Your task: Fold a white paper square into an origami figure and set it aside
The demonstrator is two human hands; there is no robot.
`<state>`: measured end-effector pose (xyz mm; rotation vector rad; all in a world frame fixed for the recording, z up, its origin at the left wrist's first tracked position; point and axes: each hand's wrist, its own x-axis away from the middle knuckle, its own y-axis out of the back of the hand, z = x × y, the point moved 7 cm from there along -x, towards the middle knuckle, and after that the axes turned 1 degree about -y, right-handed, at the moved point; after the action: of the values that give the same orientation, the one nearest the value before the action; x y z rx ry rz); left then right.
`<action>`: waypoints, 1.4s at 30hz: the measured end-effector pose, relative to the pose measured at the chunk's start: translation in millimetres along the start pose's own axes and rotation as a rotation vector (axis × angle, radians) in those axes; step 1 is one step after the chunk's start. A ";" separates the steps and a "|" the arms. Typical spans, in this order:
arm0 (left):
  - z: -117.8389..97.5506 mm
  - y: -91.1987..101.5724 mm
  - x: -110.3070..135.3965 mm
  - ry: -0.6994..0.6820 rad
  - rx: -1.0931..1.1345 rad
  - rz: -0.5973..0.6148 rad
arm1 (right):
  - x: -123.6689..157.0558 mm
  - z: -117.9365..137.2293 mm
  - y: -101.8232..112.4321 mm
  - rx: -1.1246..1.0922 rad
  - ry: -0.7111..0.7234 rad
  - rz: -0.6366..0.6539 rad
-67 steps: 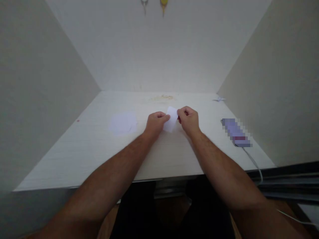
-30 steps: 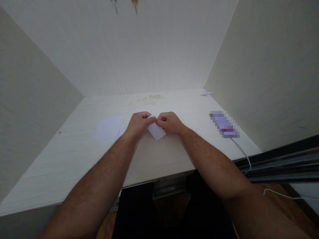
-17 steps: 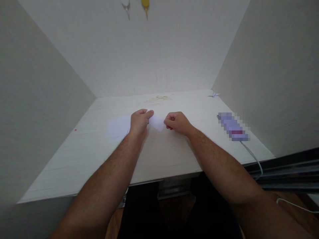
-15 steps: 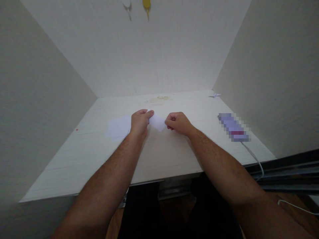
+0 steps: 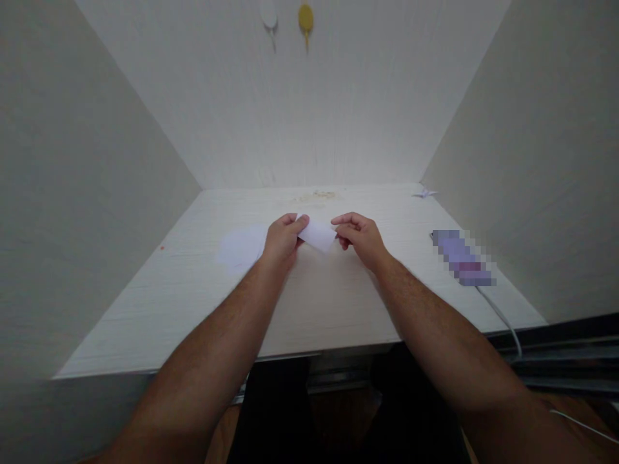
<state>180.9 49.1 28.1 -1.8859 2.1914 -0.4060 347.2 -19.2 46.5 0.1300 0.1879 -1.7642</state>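
Observation:
My left hand [image 5: 283,240] is closed on a small folded piece of white paper [image 5: 318,236], with the thumb on top and the fingers underneath. The paper hangs just above the white desk, one corner pointing down toward me. At its right edge is my right hand [image 5: 360,237], index finger stretched out and a gap showing between it and the thumb. The thumb tip is right by the paper's edge; whether it touches is hard to tell. More white paper [image 5: 238,248] lies flat on the desk, partly behind my left hand.
A pixelated phone-like object [image 5: 461,258] lies on the right of the desk [image 5: 319,309], with a white cable [image 5: 500,312]. A small folded paper figure [image 5: 425,193] sits at the back right corner. White [image 5: 269,16] and yellow hooks [image 5: 305,18] are on the back wall.
My right hand's index finger has lifted away from the thumb; earlier the fingers were bunched at the paper's edge. The left hand keeps its grip. The whole view has shifted slightly.

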 end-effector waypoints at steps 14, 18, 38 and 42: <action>-38.8 -39.4 41.2 -0.649 -0.528 0.238 | -1.0 1.0 -7.4 -0.058 -0.018 0.054; -29.4 -23.9 25.9 -0.415 -0.358 0.085 | -3.1 3.3 -1.5 0.050 0.034 0.006; 7.3 -15.1 14.8 0.126 -0.066 0.064 | 6.9 -16.2 -28.3 0.164 0.057 0.407; 8.9 -17.5 17.2 0.130 -0.084 0.097 | 9.8 -20.8 -30.0 0.226 0.056 0.457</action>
<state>197.6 29.1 26.2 -1.8333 2.4081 -0.4364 315.5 -18.7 25.8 0.3571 -0.0045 -1.3219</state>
